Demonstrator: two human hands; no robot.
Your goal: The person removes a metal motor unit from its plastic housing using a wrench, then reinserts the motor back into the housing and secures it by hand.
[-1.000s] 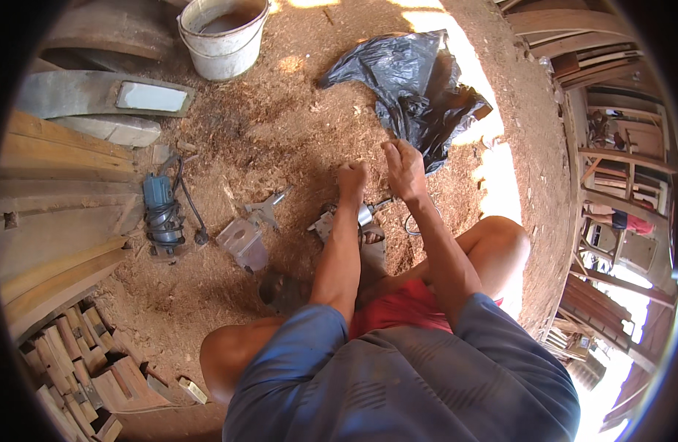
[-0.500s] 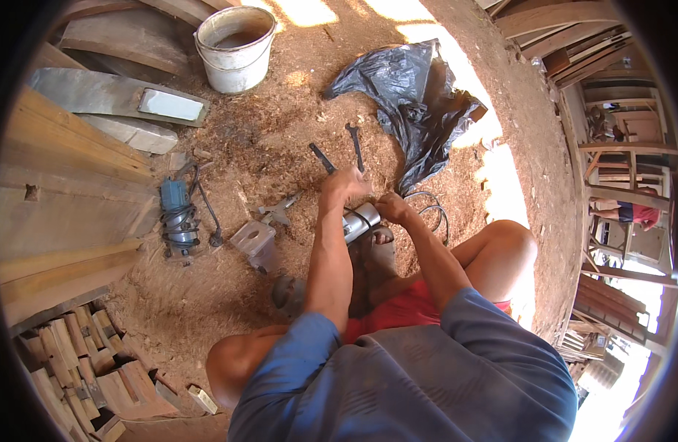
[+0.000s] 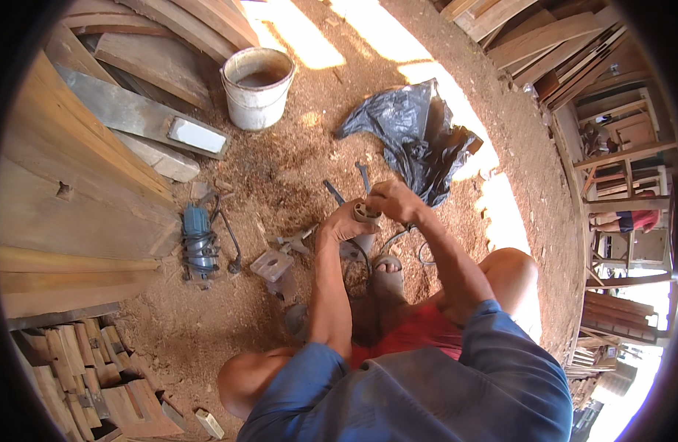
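While your left hand (image 3: 340,221) is closed around a grey cylindrical tool body (image 3: 365,241) near the middle of the frame, your right hand (image 3: 396,200) sits with curled fingers at its round upper end, and whether those fingers pinch something there cannot be told, as they cover the spot. Much of the cylinder is hidden behind your left palm and thumb, and its lower end is hard to separate from what lies around it. Just above your hands, two dark slim tools (image 3: 363,175) lie on the sawdust-strewn floor (image 3: 295,158); the lower end of one runs close to your left hand, so its full shape does not show. A dark cord (image 3: 421,253) loops to the right of the cylinder, partly lost behind your right forearm. Left of your left wrist lie a pale plate with an opening (image 3: 271,265) and a small metal piece (image 3: 301,241), the latter cut off by your arm. Farther left stands a blue power tool (image 3: 197,239), its casing half covered by wound cable. A crumpled black plastic bag (image 3: 409,132) lies at upper centre, and a white bucket (image 3: 256,103) at upper left holds something too dim to identify. At the right edge, beams partly block another person (image 3: 640,219).
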